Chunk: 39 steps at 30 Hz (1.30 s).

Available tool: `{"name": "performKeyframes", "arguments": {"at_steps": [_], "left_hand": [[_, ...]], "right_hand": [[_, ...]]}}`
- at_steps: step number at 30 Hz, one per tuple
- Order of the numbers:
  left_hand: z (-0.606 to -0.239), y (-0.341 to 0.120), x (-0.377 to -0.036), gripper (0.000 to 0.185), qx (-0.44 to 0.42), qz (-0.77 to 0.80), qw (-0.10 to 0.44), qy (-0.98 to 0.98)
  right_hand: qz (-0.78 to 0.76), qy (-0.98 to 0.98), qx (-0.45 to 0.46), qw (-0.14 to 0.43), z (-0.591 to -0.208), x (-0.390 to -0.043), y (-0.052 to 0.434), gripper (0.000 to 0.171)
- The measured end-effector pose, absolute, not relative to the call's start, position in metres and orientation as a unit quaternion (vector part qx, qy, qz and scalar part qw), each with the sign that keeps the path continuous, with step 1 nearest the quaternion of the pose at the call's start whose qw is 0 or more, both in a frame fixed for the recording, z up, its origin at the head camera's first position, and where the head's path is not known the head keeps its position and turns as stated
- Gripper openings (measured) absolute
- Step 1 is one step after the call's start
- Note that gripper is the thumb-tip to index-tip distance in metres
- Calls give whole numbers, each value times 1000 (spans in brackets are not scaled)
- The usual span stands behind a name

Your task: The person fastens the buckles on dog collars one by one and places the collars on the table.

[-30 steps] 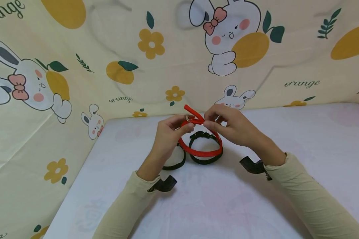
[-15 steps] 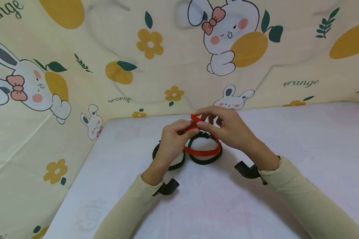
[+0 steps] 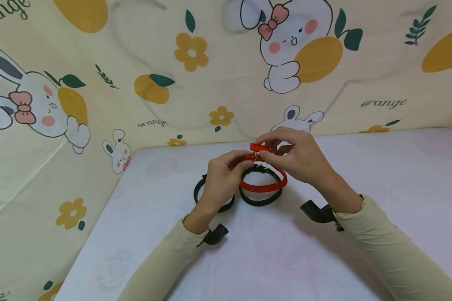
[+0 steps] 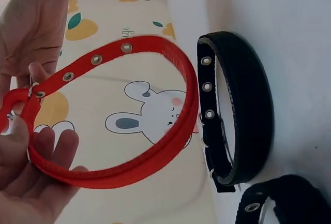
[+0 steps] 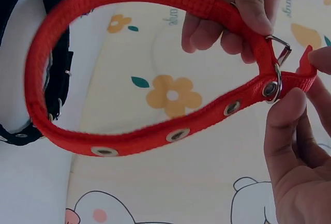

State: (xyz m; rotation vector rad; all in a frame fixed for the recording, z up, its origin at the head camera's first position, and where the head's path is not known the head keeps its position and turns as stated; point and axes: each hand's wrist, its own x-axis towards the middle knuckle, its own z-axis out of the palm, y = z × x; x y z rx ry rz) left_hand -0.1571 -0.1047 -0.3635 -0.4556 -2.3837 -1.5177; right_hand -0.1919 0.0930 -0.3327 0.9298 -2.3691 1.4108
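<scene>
A red collar [image 3: 263, 188] with metal eyelets is held up in a loop above the table by both hands. My left hand [image 3: 226, 177] grips its buckle end, thumb and fingers on the band beside the metal buckle [image 5: 286, 53]. My right hand [image 3: 297, 156] pinches the strap's tip between thumb and fingers. In the right wrist view the strap passes through a metal ring [image 5: 279, 85], and its tip bends up between the right fingers. Behind the red loop a black collar [image 3: 261, 203] lies on the table, partly overlapped by it in the head view.
A second black collar [image 3: 198, 190] lies to the left, partly hidden by my left hand. The white-covered table [image 3: 256, 259] runs back to a cream cloth wall [image 3: 218, 50] printed with rabbits and oranges.
The strap's red end, which stuck up to the left, now lies lower and shorter near the right fingers. Both hands have shifted slightly; the left, with the red collar, has moved right.
</scene>
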Motion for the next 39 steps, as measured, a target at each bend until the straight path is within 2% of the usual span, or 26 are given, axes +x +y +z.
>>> {"name": "performKeyframes", "arguments": {"at_steps": [5,21,26,31,34,39], "left_hand": [[-364,-104,-158,29,-174,-530,126,-820],[-359,-107,-160,37,-176,-558,-27,-811],[-361,-107,-161,32,-153,-583,-11,-798],[-363,-107,-161,28,-126,-590,41,-796],[-364,-106,-161,28,-127,-595,72,-790],[-364,-105,-160,30,-140,-602,89,-781]], "right_hand": [[502,-811,283,96,-331,-191,95,19],[506,-816,271,70,-330,-191,96,20],[502,-817,276,63,-330,-191,97,18],[488,-821,292,52,-329,-191,96,16],[478,-827,292,46,-326,-190,95,17],[463,-838,286,35,-324,-191,94,19]]}}
